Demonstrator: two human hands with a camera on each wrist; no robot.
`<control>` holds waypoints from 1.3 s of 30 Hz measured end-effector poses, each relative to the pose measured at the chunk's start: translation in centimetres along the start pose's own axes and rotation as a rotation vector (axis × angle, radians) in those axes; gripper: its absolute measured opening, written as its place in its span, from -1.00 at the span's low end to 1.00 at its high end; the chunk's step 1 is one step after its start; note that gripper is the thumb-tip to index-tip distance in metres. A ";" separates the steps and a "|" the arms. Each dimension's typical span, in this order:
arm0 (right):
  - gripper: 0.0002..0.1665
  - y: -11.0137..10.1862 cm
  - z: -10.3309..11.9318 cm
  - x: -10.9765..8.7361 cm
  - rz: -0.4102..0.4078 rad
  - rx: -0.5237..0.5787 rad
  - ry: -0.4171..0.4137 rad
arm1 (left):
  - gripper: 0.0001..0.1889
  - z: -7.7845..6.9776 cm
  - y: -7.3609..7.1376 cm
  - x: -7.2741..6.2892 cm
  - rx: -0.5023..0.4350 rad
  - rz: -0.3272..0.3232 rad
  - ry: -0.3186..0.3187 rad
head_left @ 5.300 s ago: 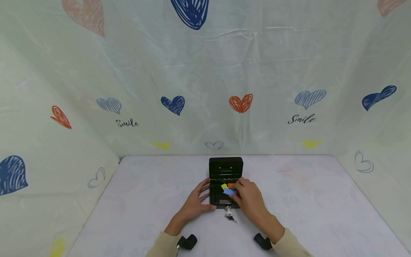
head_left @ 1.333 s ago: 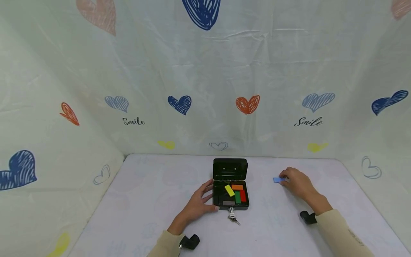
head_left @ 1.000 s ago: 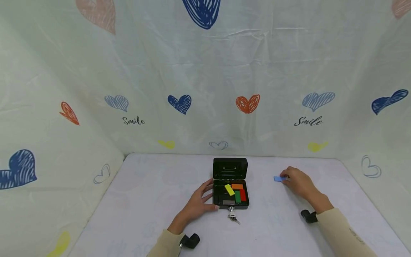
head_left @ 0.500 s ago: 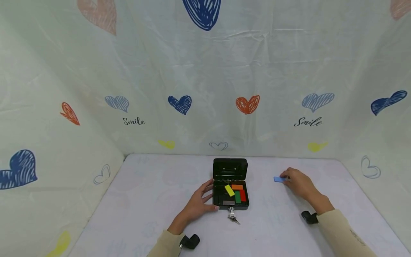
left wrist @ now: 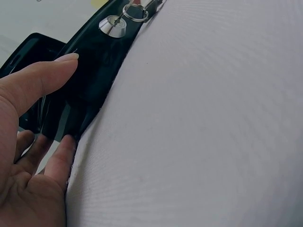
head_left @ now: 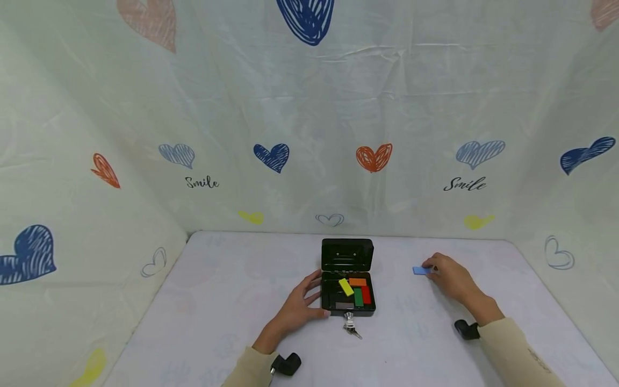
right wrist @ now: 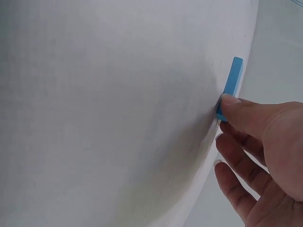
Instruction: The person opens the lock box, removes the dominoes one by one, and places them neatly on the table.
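Note:
A black cash box (head_left: pixel 332 310) stands with its lid (head_left: pixel 347 254) raised. Yellow (head_left: pixel 345 287), orange (head_left: pixel 357 281), green (head_left: pixel 358 296) and red blocks (head_left: pixel 366 294) lie inside. My left hand (head_left: pixel 296 307) holds the box at its left side, thumb at the front corner and fingers along the side wall. To the right of the box, my right hand (head_left: pixel 452 278) pinches a flat blue block (right wrist: pixel 233 75) between thumb and index finger, low over the table. The other fingers of that hand are bent beneath the thumb in the right wrist view.
Keys on a ring (head_left: pixel 352 329) hang from the silver lock (left wrist: pixel 113 26) on the box front. The white table (head_left: pixel 232 269) reaches back to a curtain (head_left: pixel 309 107) printed with hearts.
Since the oldest frame, my right hand has carried the blue block out of the box to the right. Over the last second both hands stay nearly still.

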State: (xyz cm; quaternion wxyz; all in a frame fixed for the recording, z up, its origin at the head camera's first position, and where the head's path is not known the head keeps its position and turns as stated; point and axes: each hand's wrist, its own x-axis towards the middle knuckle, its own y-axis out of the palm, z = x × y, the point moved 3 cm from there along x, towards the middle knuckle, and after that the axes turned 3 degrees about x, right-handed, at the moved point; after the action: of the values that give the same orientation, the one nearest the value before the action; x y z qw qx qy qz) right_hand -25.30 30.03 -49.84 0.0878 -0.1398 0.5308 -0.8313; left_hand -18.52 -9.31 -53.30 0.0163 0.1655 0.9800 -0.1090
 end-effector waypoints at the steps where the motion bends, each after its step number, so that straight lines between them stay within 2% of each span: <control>1: -0.76 0.0 0.1 -0.1 -0.004 0.000 -0.002 | 0.08 0.0 0.0 0.0 0.001 0.001 -0.002; 10: -0.65 0.1 2.5 -1.0 -0.076 0.017 -0.057 | 0.07 0.2 -0.1 0.1 -0.006 0.010 0.005; 22: -0.64 0.5 6.7 -1.7 -0.110 0.018 -0.102 | 0.07 0.2 -0.1 0.1 0.001 0.011 0.020; 33: -0.65 1.2 9.8 -2.1 -0.117 0.015 -0.140 | 0.06 0.3 0.0 0.2 0.014 0.009 0.009; 39: -0.66 2.0 11.6 -1.8 -0.100 0.033 -0.119 | 0.06 0.3 -0.1 0.2 0.014 0.006 0.012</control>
State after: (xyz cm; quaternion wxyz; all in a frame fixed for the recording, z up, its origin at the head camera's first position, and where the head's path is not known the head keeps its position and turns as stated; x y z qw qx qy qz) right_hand -19.85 19.79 -47.35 0.0801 -0.2139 0.5031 -0.8335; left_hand -18.77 -9.37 -53.59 0.0096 0.1693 0.9788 -0.1147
